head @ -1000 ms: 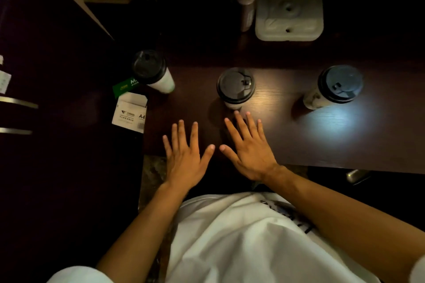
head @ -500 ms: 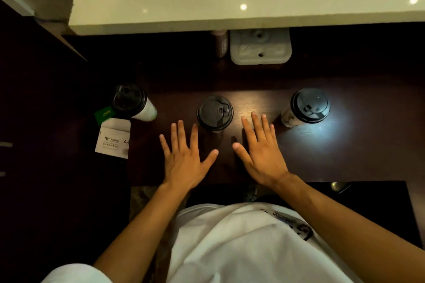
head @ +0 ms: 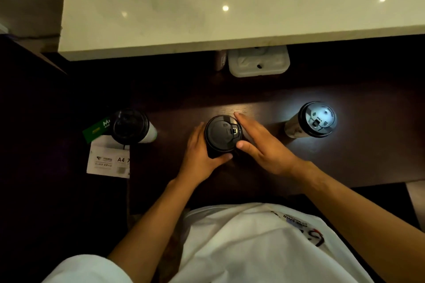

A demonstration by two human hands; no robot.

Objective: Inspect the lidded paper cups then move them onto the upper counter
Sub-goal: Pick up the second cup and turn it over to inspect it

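Cupping the middle lidded cup (head: 222, 136) between left hand (head: 199, 156) and right hand (head: 264, 145)
Left thumb curled round the wall, right fingers straight against it; likely light, crushable, so best gripped low, off the lid

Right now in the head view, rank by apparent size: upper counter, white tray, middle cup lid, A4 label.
1. upper counter
2. white tray
3. A4 label and middle cup lid: look alike, and the lid sits nearer the camera, so unranked.
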